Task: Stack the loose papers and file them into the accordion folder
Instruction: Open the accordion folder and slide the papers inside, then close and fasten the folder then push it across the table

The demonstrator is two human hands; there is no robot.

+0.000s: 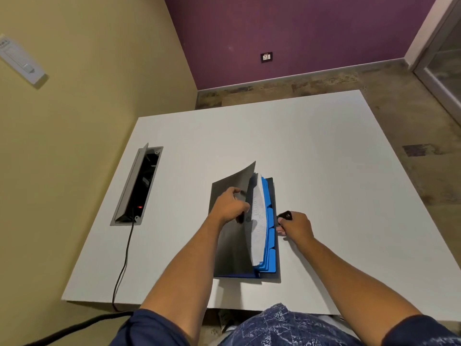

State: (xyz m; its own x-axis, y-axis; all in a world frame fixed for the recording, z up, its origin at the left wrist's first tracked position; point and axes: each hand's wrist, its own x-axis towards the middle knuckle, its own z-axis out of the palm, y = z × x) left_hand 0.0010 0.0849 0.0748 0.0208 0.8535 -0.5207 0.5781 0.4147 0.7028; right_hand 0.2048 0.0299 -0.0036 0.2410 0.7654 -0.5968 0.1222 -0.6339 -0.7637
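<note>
Left hand [230,204] curled over the folder's [232,248] lifted dark cover, fingers gripping its edge, white papers [258,221] standing inside against blue dividers [270,236]. Right hand [295,227] closed on a small black clasp [285,216] at the folder's right edge. Folder near the middle of the white table [324,158], cable box [138,186] well to the left.

I saw a white bench [324,156] w/ an open cable box [138,186] at its left, red light on inside, black cord [123,258] trailing off the near edge; wall socket [266,57] on purple wall.
</note>
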